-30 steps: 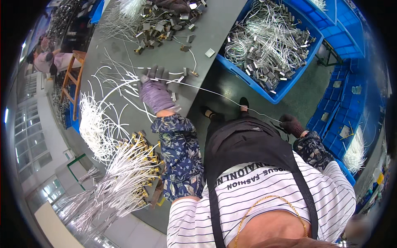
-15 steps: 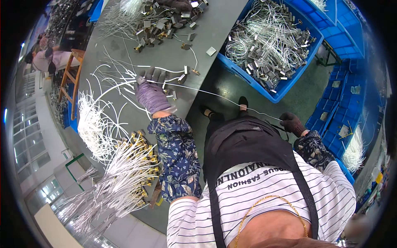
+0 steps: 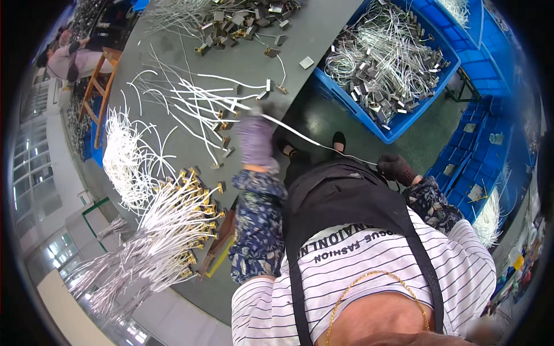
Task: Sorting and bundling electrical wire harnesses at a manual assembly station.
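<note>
My left hand [image 3: 257,141], in a purple-grey glove, is over the front edge of the grey table [image 3: 190,124], its fingers blurred. A white tube [image 3: 291,130] runs through its grip and out to the right. From the tube's end a thin wire [image 3: 355,157] leads to my right hand [image 3: 397,168], which is closed on it in a dark glove. On the table left of my left hand lie several loose white tubes [image 3: 199,86] with small grey blocks and brass-coloured parts at their ends. Whatever my blurred left fingertips touch besides the tube is hidden.
Grey blocks with wires [image 3: 236,26] are heaped at the far end. White tubes [image 3: 124,167] and a bundle of white leads with brass ends [image 3: 173,225] lie at the left. A blue crate [image 3: 389,137] of wired blocks stands right of the table; more blue bins [image 3: 456,150] line the right.
My left hand has moved right, off the loose tubes, and the white tube now reaches farther along the wire toward my right hand. The right hand has shifted slightly left.
</note>
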